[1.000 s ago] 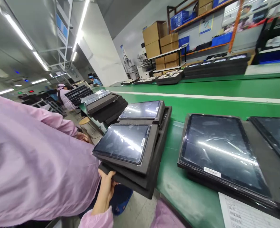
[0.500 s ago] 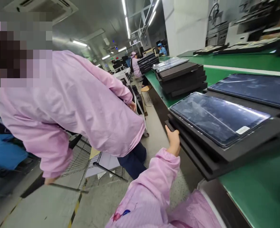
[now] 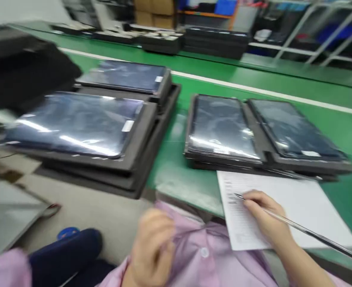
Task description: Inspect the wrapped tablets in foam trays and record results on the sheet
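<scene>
My right hand (image 3: pixel 267 217) is closed round a long silver pen (image 3: pixel 310 233). The pen's tip touches or hovers just over a white sheet of paper (image 3: pixel 307 203) with small printed rows along its left side. Smeared by motion, my left hand (image 3: pixel 153 245) is raised in front of my pink smock, its fingers curled in a loose fist with nothing visible in them. Beyond the paper, two film-covered screen panels (image 3: pixel 222 125) (image 3: pixel 292 127) lie on a dark foam tray. To the left, another screen panel (image 3: pixel 77 123) rests on stacked black foam trays (image 3: pixel 142 147).
A second panel (image 3: pixel 130 75) lies behind the left one, and a dark stack (image 3: pixel 23 67) rises at far left. The green bench (image 3: pixel 184 183) carries a white line. Black trays (image 3: pixel 214 42) line its back. A co-worker's dark-trousered leg (image 3: pixel 71 251) is at lower left.
My view has swung right and down, onto the bench and paper. My left hand has left the edge of the foam trays and come in front of my body. My right hand and pen now show.
</scene>
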The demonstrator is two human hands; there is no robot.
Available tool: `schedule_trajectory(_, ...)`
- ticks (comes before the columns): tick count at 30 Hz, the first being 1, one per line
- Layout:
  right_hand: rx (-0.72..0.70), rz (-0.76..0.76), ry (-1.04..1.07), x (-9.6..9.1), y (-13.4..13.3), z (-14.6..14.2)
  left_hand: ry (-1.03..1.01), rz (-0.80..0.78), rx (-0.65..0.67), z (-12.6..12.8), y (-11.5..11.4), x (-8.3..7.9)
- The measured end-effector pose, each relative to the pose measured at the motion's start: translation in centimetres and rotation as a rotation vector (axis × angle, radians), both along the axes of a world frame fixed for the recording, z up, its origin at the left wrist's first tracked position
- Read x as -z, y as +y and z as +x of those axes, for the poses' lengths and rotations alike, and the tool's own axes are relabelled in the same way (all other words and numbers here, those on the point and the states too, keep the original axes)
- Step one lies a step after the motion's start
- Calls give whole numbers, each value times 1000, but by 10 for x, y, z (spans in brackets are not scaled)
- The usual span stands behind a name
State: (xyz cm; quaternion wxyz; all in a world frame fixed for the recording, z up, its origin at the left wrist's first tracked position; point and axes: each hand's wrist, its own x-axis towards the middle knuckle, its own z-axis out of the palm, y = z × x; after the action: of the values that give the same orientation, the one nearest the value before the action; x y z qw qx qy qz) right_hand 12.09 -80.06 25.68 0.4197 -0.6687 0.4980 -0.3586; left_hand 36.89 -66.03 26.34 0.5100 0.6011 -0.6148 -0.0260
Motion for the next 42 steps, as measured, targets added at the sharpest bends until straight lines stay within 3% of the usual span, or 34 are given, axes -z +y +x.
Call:
schedule_trajectory(2, -2, 11, -135, -2, -9, 9, -174, -41, 361, -24, -12, 6)
schedule_trajectory(3, -11, 30, -180, -2, -12, 12, -216, -25, 458, -35, -19, 7)
schedule_trajectory(5, -12, 86, -218, -4, -15, 16, -313, 67, 520, -53, -34, 9)
schedule_trajectory(8, 31, 112, -194, -10, -12, 14, -456, 104, 535, -63, -51, 14)
schedule_trajectory(11, 30, 24, -156, -19, -9, 12, -503, 93, 521, -63, -55, 20)
schedule_trajectory(18, -212, -86, -133, -32, -11, 6, -392, 75, 522, -67, -58, 26)
schedule_trajectory(25, -131, 38, -35, -19, -6, 14, -232, 9, 513, -70, -67, 37)
schedule_trajectory(31, -143, -147, 22, -14, -4, 24, -244, 7, 544, -68, -69, 36)
schedule_trajectory(42, -162, -253, 152, -18, -5, 24, -245, 13, 540, -68, -70, 35)
